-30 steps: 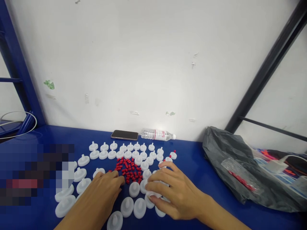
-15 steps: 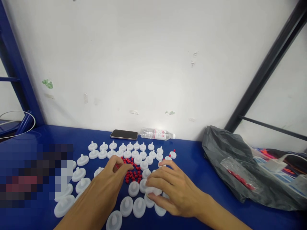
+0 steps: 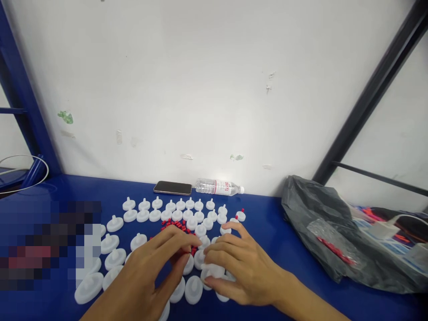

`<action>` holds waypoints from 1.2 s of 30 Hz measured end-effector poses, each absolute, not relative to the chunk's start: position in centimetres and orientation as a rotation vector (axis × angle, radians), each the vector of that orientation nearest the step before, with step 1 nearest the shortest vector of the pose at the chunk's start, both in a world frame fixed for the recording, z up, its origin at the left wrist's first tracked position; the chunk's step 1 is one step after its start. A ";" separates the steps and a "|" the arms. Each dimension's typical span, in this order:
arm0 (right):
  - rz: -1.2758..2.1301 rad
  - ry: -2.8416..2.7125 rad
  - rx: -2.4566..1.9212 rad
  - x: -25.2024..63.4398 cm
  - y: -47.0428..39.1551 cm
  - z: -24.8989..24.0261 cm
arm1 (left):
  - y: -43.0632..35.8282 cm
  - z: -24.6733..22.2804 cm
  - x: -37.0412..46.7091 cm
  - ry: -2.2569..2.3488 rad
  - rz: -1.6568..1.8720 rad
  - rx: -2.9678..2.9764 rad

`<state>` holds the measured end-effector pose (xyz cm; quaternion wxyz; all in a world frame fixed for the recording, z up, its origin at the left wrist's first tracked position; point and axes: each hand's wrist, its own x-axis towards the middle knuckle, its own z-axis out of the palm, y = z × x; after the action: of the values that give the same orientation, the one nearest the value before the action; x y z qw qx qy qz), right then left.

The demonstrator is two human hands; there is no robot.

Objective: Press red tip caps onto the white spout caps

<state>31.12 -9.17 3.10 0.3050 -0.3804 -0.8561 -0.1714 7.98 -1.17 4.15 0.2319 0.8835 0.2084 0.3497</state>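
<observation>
My left hand (image 3: 160,267) is closed in a pinch, with a trace of red at its fingertips that looks like a small red cap, mostly hidden. It hovers over the near side of the pile of red caps (image 3: 177,224). My right hand (image 3: 242,265) curls its thumb and fingers around a white plastic disc with a spout (image 3: 214,270), partly covered by the fingers. Similar white discs (image 3: 194,290) stand around both hands, spouts up. Behind the right hand, a white disc (image 3: 240,216) carries a red cap on its spout.
At the back of the blue table (image 3: 267,214) lie a phone (image 3: 172,187) and a clear plastic bottle (image 3: 219,187) on its side. To the right are a dark plastic bag (image 3: 307,214), a clear packet of red pieces (image 3: 334,245) and a power strip (image 3: 384,229). A blurred patch covers the left.
My left hand has moved from the red pile to the right and nearer, toward the right hand, still pinched. The right hand stays almost in place around the white disc.
</observation>
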 end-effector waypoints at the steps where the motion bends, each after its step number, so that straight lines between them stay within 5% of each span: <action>1: -0.456 -2.271 -1.008 31.1 -9.2 3.1 | -1.2 4.2 8.0 0.563 0.946 2.410; 36: -0.538 -2.271 -0.946 31.3 -9.2 3.3 | -2.3 4.5 8.9 0.388 0.882 2.307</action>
<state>31.30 -9.20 3.26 0.3067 -0.3574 -0.8584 -0.2034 8.91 -2.34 4.47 0.3151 0.8757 0.1472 0.3348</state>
